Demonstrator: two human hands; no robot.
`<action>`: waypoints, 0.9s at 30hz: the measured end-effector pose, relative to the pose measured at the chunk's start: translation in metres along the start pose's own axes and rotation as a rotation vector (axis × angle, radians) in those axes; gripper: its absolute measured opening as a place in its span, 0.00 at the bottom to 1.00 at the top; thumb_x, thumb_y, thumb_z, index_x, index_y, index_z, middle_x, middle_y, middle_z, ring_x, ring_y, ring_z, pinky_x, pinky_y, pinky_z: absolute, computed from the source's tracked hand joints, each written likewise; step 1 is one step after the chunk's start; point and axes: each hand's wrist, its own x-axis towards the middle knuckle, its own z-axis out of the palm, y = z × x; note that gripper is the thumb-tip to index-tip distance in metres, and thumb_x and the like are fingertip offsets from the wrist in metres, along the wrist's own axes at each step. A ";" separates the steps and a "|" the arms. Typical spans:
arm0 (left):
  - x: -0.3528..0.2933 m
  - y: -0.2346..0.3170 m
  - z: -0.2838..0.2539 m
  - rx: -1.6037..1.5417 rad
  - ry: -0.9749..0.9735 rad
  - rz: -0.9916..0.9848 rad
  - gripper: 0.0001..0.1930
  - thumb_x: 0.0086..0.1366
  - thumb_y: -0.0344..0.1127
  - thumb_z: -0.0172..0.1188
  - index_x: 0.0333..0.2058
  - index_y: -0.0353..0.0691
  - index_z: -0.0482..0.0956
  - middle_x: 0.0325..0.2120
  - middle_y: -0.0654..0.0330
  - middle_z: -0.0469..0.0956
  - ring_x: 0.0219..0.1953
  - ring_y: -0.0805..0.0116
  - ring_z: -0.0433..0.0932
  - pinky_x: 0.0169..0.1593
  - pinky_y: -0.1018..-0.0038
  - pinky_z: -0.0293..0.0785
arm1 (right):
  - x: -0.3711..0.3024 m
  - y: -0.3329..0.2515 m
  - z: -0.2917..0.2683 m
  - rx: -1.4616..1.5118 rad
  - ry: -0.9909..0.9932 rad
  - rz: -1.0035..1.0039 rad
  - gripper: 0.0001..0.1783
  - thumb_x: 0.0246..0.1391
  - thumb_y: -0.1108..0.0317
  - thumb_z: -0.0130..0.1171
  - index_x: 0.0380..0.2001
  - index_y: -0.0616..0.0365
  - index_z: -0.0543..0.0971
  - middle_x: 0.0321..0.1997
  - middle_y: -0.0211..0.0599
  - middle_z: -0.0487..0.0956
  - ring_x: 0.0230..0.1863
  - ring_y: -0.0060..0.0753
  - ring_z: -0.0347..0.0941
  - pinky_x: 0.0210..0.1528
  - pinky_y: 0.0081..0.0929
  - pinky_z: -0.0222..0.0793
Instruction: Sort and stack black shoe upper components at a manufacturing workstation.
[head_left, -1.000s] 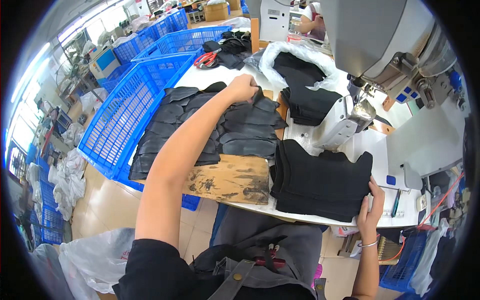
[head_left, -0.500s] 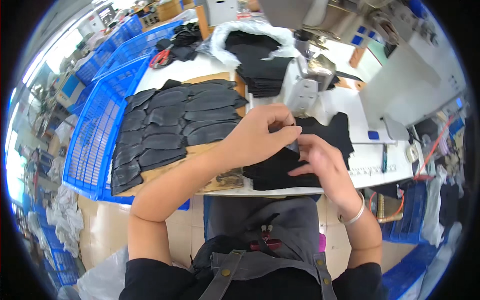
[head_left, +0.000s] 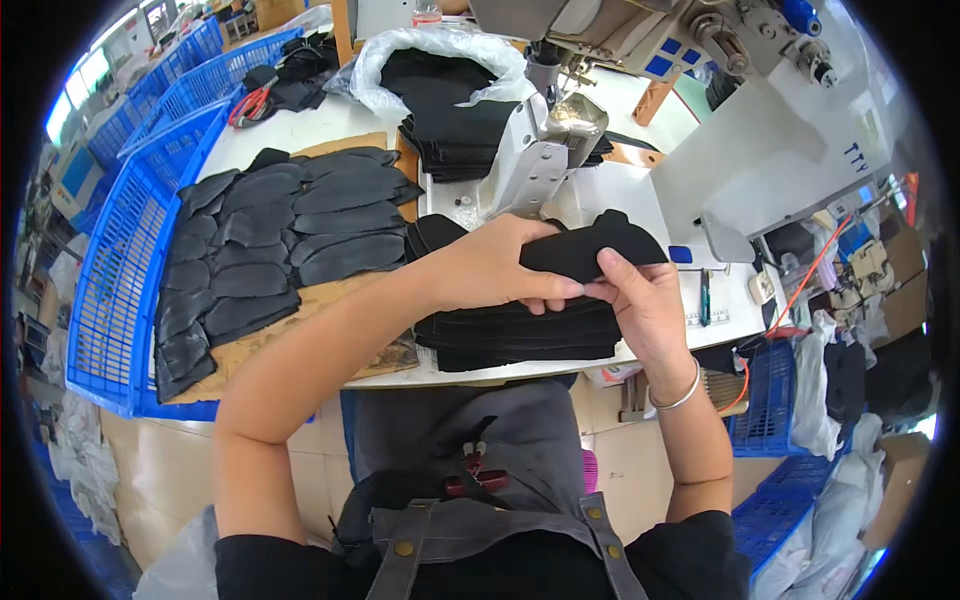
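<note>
In the centre of the frame, both hands are together on one black fabric piece (head_left: 600, 245), held raised just in front of the sewing machine's post (head_left: 530, 165). The left hand (head_left: 505, 265) grips its left end with the thumb along the lower edge; the right hand (head_left: 645, 300) pinches its lower right part, thumb on top. The fingertips nearly meet; whether a second layer lies between them, I can't tell, as the fingers cover that spot.

Beneath the hands sits a stack of black fabric pieces (head_left: 530, 340) near the table's front edge. At left of centre, overlapping dark, smooth-faced pieces (head_left: 250, 225) lie in rows on a brown board (head_left: 325, 295), beside a blue plastic basket (head_left: 115, 310). Red-handled scissors (head_left: 250, 107) rest at upper left. At upper centre, a clear plastic bag (head_left: 380, 75) surrounds more black pieces (head_left: 455, 140). A teal pen-like tool (head_left: 704, 298) lies right of centre.
</note>
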 end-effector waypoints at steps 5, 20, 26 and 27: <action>0.002 0.005 -0.009 0.202 0.002 -0.163 0.15 0.57 0.41 0.65 0.30 0.32 0.79 0.21 0.62 0.78 0.19 0.76 0.74 0.22 0.79 0.71 | 0.007 -0.003 -0.018 -0.383 -0.067 0.064 0.14 0.51 0.73 0.63 0.41 0.64 0.77 0.31 0.34 0.80 0.30 0.20 0.76 0.31 0.17 0.74; 0.016 -0.016 -0.002 0.190 0.006 -0.291 0.19 0.58 0.45 0.64 0.24 0.31 0.74 0.16 0.61 0.74 0.15 0.76 0.73 0.17 0.78 0.69 | 0.042 -0.018 -0.024 -0.918 -0.461 0.209 0.17 0.42 0.68 0.70 0.34 0.65 0.76 0.24 0.29 0.75 0.23 0.17 0.69 0.27 0.18 0.67; 0.016 -0.023 -0.005 0.367 0.063 -0.197 0.28 0.53 0.49 0.68 0.16 0.35 0.60 0.13 0.67 0.54 0.14 0.78 0.59 0.15 0.77 0.61 | 0.044 -0.014 -0.031 -1.030 -0.454 0.025 0.19 0.39 0.67 0.72 0.33 0.65 0.76 0.26 0.33 0.76 0.28 0.20 0.68 0.33 0.22 0.67; 0.015 -0.022 -0.004 0.364 0.053 -0.202 0.28 0.53 0.49 0.68 0.16 0.35 0.60 0.13 0.67 0.54 0.14 0.78 0.59 0.15 0.77 0.61 | 0.043 -0.014 -0.031 -1.026 -0.449 0.034 0.19 0.39 0.67 0.72 0.33 0.65 0.76 0.26 0.33 0.76 0.28 0.20 0.68 0.33 0.22 0.67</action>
